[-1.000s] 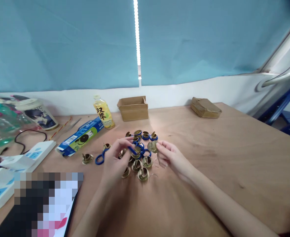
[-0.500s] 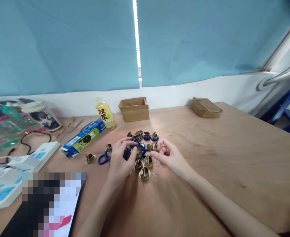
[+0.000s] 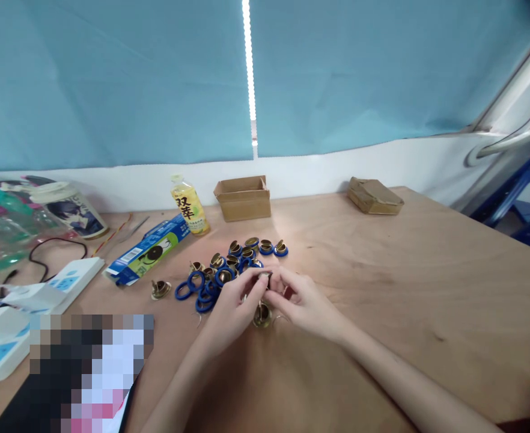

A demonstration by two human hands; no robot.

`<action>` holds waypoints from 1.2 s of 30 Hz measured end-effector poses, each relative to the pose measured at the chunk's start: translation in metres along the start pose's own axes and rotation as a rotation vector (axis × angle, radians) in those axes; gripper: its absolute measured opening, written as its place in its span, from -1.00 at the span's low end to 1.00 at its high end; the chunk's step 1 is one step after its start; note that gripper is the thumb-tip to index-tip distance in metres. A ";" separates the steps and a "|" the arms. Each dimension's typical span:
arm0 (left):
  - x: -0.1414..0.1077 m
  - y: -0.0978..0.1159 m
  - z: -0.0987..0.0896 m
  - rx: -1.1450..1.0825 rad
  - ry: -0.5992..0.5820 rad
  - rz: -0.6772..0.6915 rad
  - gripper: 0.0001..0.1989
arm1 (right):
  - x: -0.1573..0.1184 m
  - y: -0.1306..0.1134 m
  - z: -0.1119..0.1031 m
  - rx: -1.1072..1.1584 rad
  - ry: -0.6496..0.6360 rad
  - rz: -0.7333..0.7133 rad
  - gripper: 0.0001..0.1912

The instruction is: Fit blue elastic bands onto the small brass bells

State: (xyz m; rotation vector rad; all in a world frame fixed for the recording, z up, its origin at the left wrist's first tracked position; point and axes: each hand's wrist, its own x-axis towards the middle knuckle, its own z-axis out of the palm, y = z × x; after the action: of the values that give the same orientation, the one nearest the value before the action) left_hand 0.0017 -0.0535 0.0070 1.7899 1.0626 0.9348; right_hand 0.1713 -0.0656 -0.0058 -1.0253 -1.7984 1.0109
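Observation:
My left hand (image 3: 238,300) and my right hand (image 3: 303,297) meet over the near right side of a pile of parts. Their fingertips pinch a small brass-coloured round fitting (image 3: 268,276) from both sides, and the fingers cover most of it. Directly below stands another brass-coloured fitting (image 3: 262,316), partly hidden by the left thumb. Beyond the hands lie several similar fittings, some seated in blue rings, such as the one with a raised flap (image 3: 281,248). Several loose blue rings (image 3: 184,291) are heaped left of my left hand. A lone fitting (image 3: 160,290) lies farther left.
An open cardboard box (image 3: 243,207) and a yellow-labelled bottle (image 3: 190,210) stand at the back. A blue carton (image 3: 150,249), a power strip (image 3: 82,276) and a pixelated dark device (image 3: 57,373) occupy the left. A flattened brown package (image 3: 375,197) lies back right.
My left hand has moved right and closed in on the fitting held by my right hand. The blue rings it covered now show. The view has shifted slightly.

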 end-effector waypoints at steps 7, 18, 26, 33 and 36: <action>0.001 -0.001 0.003 -0.234 -0.009 -0.108 -0.69 | 0.000 -0.002 -0.006 0.028 0.002 0.033 -0.88; 0.004 0.002 0.005 -0.374 0.020 -0.154 -0.71 | -0.001 0.003 -0.002 -0.211 0.010 -0.172 -0.76; 0.002 -0.001 0.004 -0.354 0.001 -0.149 -0.71 | 0.001 0.002 -0.001 -0.231 0.057 -0.189 -0.69; 0.003 0.000 0.007 -0.404 -0.028 -0.161 -0.63 | 0.002 0.004 0.000 -0.215 0.085 -0.208 -0.70; 0.003 -0.001 0.008 -0.409 -0.018 -0.160 -0.63 | 0.001 0.003 0.001 -0.222 0.084 -0.229 -0.69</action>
State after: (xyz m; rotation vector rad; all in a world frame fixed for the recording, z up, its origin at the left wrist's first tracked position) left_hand 0.0093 -0.0527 0.0039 1.3558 0.9110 0.9558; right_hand 0.1711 -0.0636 -0.0089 -0.9511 -1.9369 0.6313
